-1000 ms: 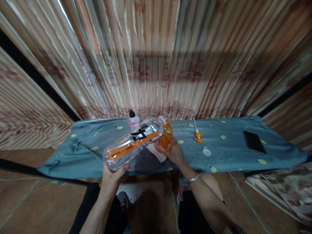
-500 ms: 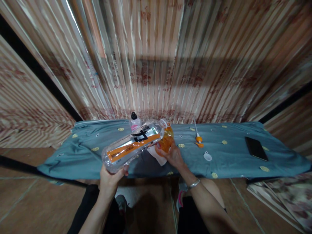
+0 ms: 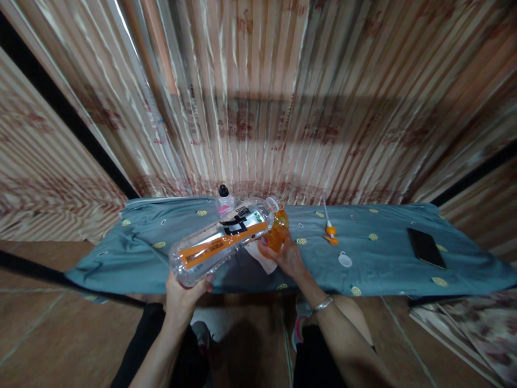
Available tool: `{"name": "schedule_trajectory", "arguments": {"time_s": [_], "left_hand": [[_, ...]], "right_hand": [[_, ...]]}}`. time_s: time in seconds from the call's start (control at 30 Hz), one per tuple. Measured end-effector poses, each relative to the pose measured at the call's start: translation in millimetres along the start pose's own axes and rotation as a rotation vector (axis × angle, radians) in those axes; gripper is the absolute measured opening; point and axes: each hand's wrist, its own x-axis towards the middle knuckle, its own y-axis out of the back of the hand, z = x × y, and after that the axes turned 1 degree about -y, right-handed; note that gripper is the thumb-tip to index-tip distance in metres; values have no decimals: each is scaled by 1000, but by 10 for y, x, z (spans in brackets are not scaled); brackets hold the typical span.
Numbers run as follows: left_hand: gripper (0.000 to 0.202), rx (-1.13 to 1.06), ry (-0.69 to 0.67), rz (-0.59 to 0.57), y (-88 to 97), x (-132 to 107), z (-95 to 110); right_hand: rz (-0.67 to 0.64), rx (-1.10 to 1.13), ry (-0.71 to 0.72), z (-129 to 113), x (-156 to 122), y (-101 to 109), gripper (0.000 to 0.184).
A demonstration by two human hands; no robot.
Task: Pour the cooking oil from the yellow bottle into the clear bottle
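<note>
My left hand (image 3: 186,291) is closed round the base end of a large clear plastic bottle (image 3: 210,245) with an orange, black and silver label. The bottle lies tilted, its neck up and to the right, at the mouth of a smaller orange bottle (image 3: 276,231). Whether the two mouths touch, I cannot tell. My right hand (image 3: 290,257) wraps round the orange bottle and holds it tilted over the cloth. Under it, partly hidden, is a white tissue or cloth piece (image 3: 260,258). No liquid stream can be made out.
Behind the large bottle stands a small clear bottle with a black cap (image 3: 224,200). To the right lie an orange pump head with a tube (image 3: 330,231), a white round lid (image 3: 344,260) and a black phone-like slab (image 3: 426,248). A teal patterned cloth (image 3: 379,269) covers the table.
Both hands keep the two bottles in nearly the same place. The large bottle's label appears turned slightly. The view has shifted a little.
</note>
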Motion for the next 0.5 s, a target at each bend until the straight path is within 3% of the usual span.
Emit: {"name": "schedule_trajectory", "arguments": {"time_s": [0.2,0.5], "left_hand": [[61,25,-3,-22,-27,-21,77],[58,2,-41,100,-240,-188,181]], "right_hand": [[-41,-43,-61,-45,14,28,84],[8,-43,2,-7,-19,8,67]]}}
